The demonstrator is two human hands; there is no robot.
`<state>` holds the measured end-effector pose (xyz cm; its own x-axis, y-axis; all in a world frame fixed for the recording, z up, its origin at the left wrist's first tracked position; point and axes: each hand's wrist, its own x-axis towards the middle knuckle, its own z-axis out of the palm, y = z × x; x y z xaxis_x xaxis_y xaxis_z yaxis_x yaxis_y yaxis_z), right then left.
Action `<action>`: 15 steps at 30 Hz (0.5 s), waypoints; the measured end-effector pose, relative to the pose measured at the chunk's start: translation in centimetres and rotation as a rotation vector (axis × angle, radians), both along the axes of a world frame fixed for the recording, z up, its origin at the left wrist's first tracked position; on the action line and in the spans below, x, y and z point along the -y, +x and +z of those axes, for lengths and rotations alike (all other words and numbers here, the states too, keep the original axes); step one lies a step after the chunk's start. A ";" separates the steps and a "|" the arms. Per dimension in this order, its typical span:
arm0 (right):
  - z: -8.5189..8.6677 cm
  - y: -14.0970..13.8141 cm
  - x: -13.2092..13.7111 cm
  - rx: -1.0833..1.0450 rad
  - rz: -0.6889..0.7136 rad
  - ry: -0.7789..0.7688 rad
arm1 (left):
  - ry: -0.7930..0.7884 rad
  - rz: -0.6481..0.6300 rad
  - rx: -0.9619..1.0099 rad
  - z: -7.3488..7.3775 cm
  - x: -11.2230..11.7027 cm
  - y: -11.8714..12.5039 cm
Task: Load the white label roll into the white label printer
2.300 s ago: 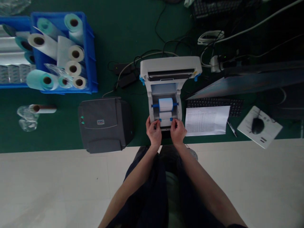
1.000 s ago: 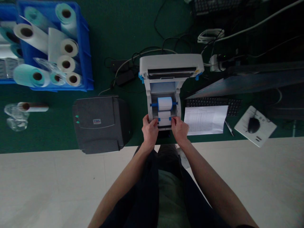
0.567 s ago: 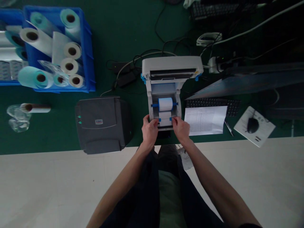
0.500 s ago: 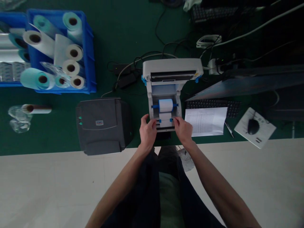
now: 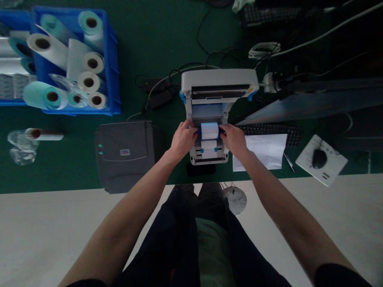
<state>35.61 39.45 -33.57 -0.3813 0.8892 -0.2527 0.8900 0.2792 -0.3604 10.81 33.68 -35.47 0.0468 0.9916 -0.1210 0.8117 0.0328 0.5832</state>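
Single head-worn view: the camera looks steeply down from above the person, close over the open label printer [image 5: 209,115], green table [image 5: 155,36] beyond, pale floor [image 5: 54,231] nearest.

A green surface [image 5: 149,32] was seen to carry a blue bin [image 5: 112,59] at the far left, in which paper rolls [image 5: 48,46], white and pale teal, were piled on their sides. Nearer the edge, a thin roll [image 5: 44,135] was laid beside crumpled clear plastic [image 5: 19,147]. A closed grey printer [image 5: 125,153] was set at the surface's near edge. To the right, a printed sheet [image 5: 269,149] was laid partly over a dark keyboard [image 5: 275,129], with a pen [image 5: 289,161] just beside the sheet. A dark mouse [image 5: 319,158] was rested on a white pad [image 5: 332,167]. A coiled white cable [image 5: 265,48] was left at the back.
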 end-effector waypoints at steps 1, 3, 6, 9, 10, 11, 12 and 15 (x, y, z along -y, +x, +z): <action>-0.1 0.0 0.0 -0.001 -0.001 0.000 | -0.002 0.006 0.004 -0.2 -0.1 0.0; -0.3 0.0 0.0 -0.002 -0.008 0.001 | -0.005 0.020 0.012 -0.6 -0.3 0.0; -0.6 -0.1 0.0 -0.004 -0.015 0.001 | -0.009 0.031 0.032 -1.0 -0.4 0.0; -0.9 -0.1 0.1 -0.007 -0.020 0.005 | -0.007 0.036 0.051 -1.2 -0.4 -0.1; -1.0 -0.1 0.1 -0.009 -0.022 0.008 | -0.005 0.038 0.055 -1.3 -0.4 -0.1; -1.1 0.0 0.3 -0.012 -0.024 0.011 | -0.002 0.038 0.058 -1.3 -0.3 -0.1; -1.2 0.0 0.4 -0.017 -0.025 0.014 | 0.000 0.038 0.061 -1.4 -0.3 -0.1; -1.6 0.2 0.7 -0.033 -0.026 0.022 | 0.006 0.035 0.067 -1.5 -0.2 -0.2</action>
